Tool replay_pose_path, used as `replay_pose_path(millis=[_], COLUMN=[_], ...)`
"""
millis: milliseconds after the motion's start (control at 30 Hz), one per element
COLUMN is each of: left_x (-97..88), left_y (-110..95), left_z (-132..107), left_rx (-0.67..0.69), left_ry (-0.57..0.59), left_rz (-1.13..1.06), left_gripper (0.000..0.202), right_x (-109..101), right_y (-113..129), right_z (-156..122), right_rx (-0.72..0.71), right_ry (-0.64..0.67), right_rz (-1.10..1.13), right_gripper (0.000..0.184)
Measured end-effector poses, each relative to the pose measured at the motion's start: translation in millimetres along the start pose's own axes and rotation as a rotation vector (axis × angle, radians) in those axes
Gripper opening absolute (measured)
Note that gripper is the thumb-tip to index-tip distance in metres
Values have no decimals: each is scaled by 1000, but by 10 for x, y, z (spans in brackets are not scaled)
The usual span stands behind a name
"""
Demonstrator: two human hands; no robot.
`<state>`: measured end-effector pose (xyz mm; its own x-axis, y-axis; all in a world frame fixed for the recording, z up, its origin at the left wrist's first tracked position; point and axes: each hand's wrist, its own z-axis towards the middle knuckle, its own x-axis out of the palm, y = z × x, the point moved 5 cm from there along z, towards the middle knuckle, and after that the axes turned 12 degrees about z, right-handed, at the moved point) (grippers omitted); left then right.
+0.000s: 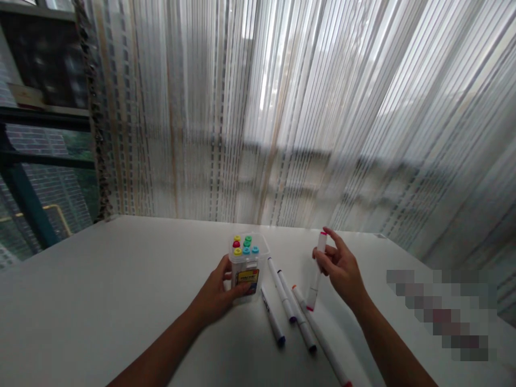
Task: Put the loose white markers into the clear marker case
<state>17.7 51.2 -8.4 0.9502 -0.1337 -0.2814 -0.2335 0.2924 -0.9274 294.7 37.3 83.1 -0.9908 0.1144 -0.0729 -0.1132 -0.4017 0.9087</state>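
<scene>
My left hand (pixel 216 294) grips the side of a clear plastic marker box (pixel 245 266), which stands upright on the table. Several coloured marker caps show at the box's top, in yellow, red, green and blue, and a yellow-and-blue label sits on its front. My right hand (pixel 339 270) is raised above the table, its fingers shut around a white marker (pixel 316 274) with red ends, held nearly upright. Several white markers (pixel 298 314) lie loosely side by side on the table between my hands, some with dark blue ends and one with a red end.
The white table (pixel 121 279) runs across the lower frame, and its far edge meets a sheer striped curtain (pixel 282 118). A window with dark frames (pixel 40 145) and a brick wall outside is at the left. A blurred patch covers part of the table's right side.
</scene>
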Motion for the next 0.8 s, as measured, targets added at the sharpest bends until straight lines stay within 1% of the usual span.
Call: replay_pose_path(millis=[67, 133, 267, 333, 367, 400, 467, 567, 667, 800], left_x=[5, 10, 12, 13, 16, 18, 19, 19, 13, 8], left_y=[-22, -42, -65, -81, -95, -112, -155, -222, -272, -331], left_z=[0, 0, 4, 7, 7, 7, 3, -3, -5, -10], left_rx=[7, 11, 15, 24, 29, 32, 37, 47, 54, 80], left_ry=[5, 9, 1, -1, 2, 6, 9, 6, -8, 8], left_rz=[3, 5, 20, 22, 26, 33, 49, 54, 53, 48], left_gripper=[60, 58, 61, 63, 63, 62, 61, 60, 59, 53], right_x=[41, 122, 398, 585, 685, 786, 973, 1189, 1312, 1382], right_y=[256, 575, 1198, 1381, 1424, 1433, 1368, 1151, 942, 818], right_z=[43, 99, 228, 304, 343, 382, 447, 478, 424, 336], right_rx=[-83, -198, -447, -534, -559, -569, -553, -454, -339, -252], right_ry=[-37, -47, -9, 46, 82, 121, 195, 300, 399, 502], right_rz=[72, 95, 91, 63, 40, 10, -61, -145, -180, -293], right_gripper=[64, 55, 41, 38, 37, 36, 30, 16, 4, 7])
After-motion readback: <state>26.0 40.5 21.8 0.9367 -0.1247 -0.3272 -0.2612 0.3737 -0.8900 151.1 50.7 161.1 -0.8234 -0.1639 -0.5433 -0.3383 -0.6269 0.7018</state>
